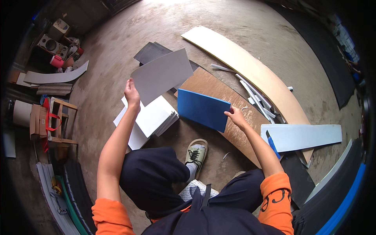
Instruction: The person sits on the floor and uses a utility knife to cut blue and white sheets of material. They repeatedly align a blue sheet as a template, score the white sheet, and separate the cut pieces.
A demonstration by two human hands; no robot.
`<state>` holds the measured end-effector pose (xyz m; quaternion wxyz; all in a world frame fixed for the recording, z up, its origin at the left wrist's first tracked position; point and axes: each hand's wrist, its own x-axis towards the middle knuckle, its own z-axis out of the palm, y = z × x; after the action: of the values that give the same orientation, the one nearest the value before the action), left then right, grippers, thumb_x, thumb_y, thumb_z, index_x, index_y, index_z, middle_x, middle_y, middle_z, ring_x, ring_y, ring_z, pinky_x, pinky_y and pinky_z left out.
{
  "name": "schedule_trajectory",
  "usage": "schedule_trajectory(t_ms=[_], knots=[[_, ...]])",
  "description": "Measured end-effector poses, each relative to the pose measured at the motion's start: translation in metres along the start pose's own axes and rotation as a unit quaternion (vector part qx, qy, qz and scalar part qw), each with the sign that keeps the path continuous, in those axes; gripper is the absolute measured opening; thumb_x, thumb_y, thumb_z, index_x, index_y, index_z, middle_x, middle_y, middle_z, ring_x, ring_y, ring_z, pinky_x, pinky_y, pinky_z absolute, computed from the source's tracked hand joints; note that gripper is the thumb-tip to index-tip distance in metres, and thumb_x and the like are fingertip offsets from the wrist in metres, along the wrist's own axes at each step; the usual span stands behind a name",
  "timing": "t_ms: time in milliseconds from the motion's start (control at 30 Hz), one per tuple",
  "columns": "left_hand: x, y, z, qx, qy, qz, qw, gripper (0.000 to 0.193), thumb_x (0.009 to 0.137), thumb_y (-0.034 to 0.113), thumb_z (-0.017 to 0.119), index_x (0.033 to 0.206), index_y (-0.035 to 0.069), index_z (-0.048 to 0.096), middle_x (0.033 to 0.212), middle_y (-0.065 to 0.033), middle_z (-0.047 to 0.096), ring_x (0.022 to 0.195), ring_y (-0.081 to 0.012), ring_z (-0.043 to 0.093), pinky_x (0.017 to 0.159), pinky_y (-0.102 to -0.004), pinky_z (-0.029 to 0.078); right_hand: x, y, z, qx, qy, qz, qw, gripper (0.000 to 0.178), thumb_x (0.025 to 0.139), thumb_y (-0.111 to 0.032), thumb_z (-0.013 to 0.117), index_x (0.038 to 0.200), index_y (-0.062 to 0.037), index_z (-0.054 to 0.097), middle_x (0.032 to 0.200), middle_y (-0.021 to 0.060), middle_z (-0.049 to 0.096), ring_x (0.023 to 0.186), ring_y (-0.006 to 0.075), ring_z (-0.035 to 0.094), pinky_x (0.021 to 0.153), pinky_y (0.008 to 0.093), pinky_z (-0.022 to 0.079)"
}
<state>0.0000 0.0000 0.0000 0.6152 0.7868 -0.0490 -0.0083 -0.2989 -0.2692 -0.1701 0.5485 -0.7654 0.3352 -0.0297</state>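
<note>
My left hand (132, 93) grips a grey foam sheet (162, 74) by its near left edge, thumb up, holding it raised over the floor. A blue foam sheet (201, 109) is pinched at its right edge by my right hand (235, 116). Beneath the grey sheet lies a stack of white sheets (154, 117), squared off unevenly. Under and beyond the blue sheet is a brown board (219, 90) with a scuffed, flaking surface. Dark grey sheets (152, 53) lie on the floor behind the grey one, partly covered by it.
A long cream board (250, 62) curves across the right. Thin white offcut strips (256, 96) lie beside it. A blue-handled cutter (271, 143) rests by a pale sheet (305, 136) near my right forearm. A wooden stool (60, 119) and a cardboard box (38, 121) stand left.
</note>
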Motion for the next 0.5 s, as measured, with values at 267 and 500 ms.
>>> schedule_trajectory(t_ms=[267,500], knots=[[0.010,0.006,0.020,0.033,0.084,0.082,0.993,0.049,0.092,0.042,0.039,0.108,-0.001,0.057,0.090,-0.0156,0.063,0.083,-0.0229,0.060,0.074,-0.0333,0.045,-0.067,-0.088,-0.069,0.048,0.250,-0.107,0.961,0.023,0.086,-0.022,0.053,0.097,-0.0013,0.055,0.085,0.0090,0.062,0.079,0.0157,0.057,0.073,0.0283,0.044],[-0.073,-0.111,0.125,-0.018,-0.088,-0.062,0.994,0.047,0.092,0.040,0.039,0.103,-0.001,0.059,0.086,-0.0152,0.063,0.083,-0.0215,0.059,0.077,-0.0340,0.043,-0.188,-0.058,-0.209,0.173,0.472,-0.079,0.861,0.025,0.089,-0.022,0.049,0.098,0.0010,0.053,0.090,0.0053,0.057,0.083,0.0125,0.054,0.075,0.0240,0.042]])
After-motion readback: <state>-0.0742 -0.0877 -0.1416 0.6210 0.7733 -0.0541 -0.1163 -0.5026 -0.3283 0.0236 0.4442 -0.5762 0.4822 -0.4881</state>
